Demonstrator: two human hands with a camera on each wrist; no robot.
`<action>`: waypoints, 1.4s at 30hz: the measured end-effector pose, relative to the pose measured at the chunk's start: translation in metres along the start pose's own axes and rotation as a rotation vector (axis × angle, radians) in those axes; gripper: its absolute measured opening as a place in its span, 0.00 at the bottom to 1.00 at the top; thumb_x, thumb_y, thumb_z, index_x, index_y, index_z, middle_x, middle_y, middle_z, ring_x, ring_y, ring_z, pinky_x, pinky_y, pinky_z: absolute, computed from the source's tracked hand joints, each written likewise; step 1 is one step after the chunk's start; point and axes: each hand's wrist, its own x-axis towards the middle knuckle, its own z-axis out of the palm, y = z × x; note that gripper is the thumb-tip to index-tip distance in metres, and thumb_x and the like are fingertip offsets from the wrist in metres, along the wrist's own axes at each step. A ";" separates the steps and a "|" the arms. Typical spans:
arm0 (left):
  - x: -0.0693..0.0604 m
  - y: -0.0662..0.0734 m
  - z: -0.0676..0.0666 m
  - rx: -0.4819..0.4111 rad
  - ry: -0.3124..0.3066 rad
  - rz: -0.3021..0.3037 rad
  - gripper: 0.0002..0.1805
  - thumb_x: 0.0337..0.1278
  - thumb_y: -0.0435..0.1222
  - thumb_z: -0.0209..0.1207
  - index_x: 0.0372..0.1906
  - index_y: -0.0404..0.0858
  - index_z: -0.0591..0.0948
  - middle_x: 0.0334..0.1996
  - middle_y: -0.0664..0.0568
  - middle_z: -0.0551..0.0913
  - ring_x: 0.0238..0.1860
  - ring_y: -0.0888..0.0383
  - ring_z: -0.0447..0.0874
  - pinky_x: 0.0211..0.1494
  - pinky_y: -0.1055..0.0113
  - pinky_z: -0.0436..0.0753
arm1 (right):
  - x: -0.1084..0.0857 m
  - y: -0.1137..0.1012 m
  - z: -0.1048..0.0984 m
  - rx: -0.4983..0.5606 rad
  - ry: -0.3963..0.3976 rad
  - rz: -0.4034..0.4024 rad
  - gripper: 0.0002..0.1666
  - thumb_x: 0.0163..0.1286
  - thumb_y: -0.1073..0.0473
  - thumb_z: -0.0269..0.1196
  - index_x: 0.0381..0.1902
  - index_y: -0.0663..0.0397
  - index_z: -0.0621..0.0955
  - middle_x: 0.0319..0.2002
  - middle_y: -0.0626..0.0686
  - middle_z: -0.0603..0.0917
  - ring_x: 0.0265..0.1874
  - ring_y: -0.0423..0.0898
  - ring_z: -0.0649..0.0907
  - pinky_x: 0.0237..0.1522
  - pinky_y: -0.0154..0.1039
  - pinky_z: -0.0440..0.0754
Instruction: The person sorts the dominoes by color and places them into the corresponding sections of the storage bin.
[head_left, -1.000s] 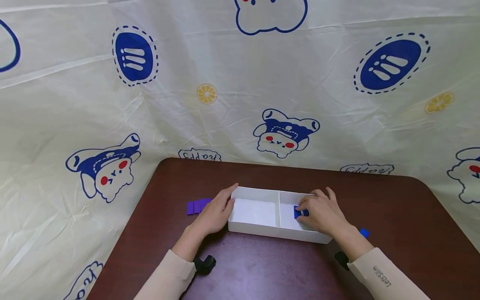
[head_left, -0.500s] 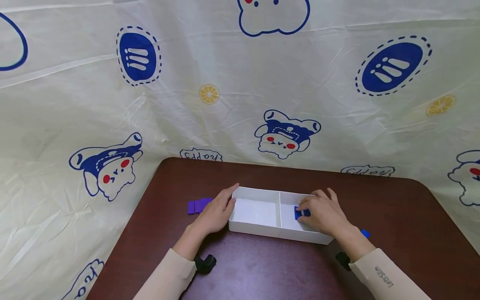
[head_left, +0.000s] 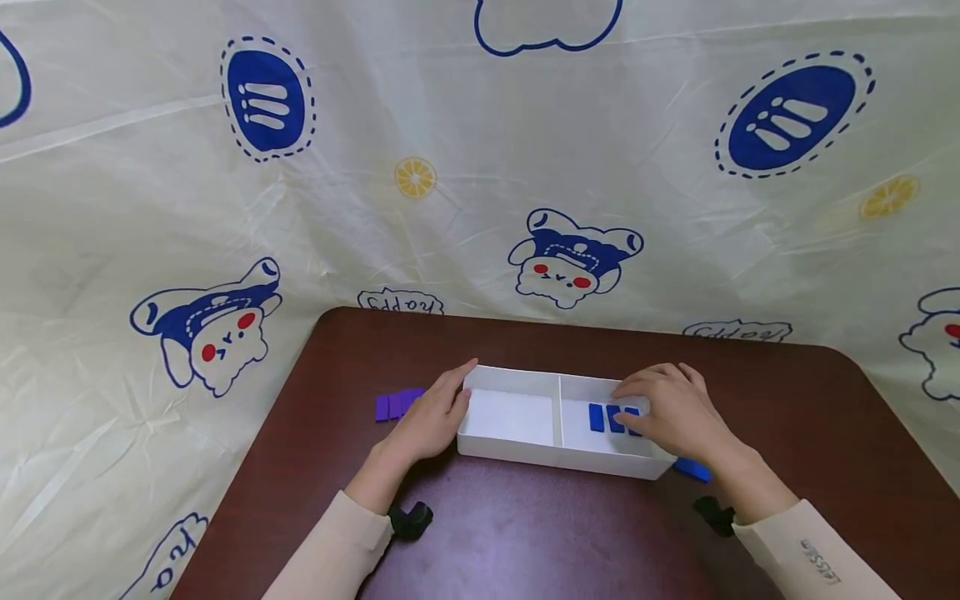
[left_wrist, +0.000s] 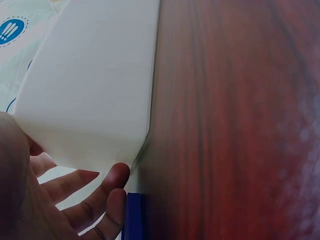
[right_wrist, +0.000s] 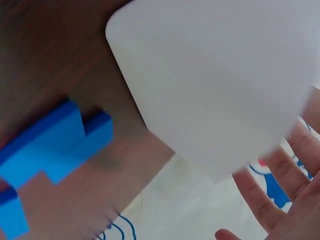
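Observation:
A white two-compartment box (head_left: 517, 454) sits on the table, a divider (head_left: 557, 410) splitting it. Against its left end rests my left hand (head_left: 429, 422), fingers along the end wall; the left wrist view shows its fingertips touching the box near the bottom. My right hand (head_left: 678, 414) hovers over the right end with fingers spread, nothing gripped. Below it, three small flat blue blocks (head_left: 596, 417) lie side by side in the right compartment, the rightmost partly hidden by the fingers. More blue blocks (right_wrist: 60, 145) lie outside the box's right end.
Several purple blocks (head_left: 394, 406) lie in a row left of the box, partly behind the left hand. The dark brown table (head_left: 525, 542) has rounded far corners. A printed white sheet (head_left: 465, 250) hangs behind it.
My right hand has let go of the blue blocks and drawn right, opening its fingers and uncovering the blocks in the compartment. The left hand stays at the box's left end.

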 end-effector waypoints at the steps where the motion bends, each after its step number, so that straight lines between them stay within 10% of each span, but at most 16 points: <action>1: 0.000 0.000 -0.001 0.001 0.002 -0.003 0.30 0.83 0.44 0.45 0.83 0.56 0.59 0.79 0.52 0.65 0.78 0.49 0.66 0.78 0.46 0.69 | 0.000 0.001 -0.003 0.007 0.004 0.001 0.18 0.62 0.53 0.76 0.50 0.48 0.91 0.55 0.58 0.88 0.64 0.64 0.73 0.69 0.78 0.51; 18: -0.001 0.001 -0.002 -0.017 -0.022 -0.018 0.30 0.83 0.45 0.45 0.83 0.56 0.58 0.80 0.53 0.65 0.79 0.49 0.65 0.78 0.46 0.68 | -0.029 0.046 -0.019 0.054 0.105 0.077 0.27 0.67 0.54 0.72 0.62 0.57 0.83 0.59 0.69 0.82 0.59 0.72 0.76 0.57 0.78 0.62; 42: 0.000 0.001 -0.003 -0.020 -0.029 -0.027 0.30 0.83 0.46 0.43 0.83 0.56 0.57 0.80 0.53 0.64 0.79 0.49 0.64 0.78 0.46 0.68 | -0.064 0.106 -0.005 -0.013 -0.116 0.209 0.39 0.64 0.43 0.73 0.62 0.66 0.80 0.60 0.78 0.76 0.56 0.78 0.76 0.45 0.76 0.75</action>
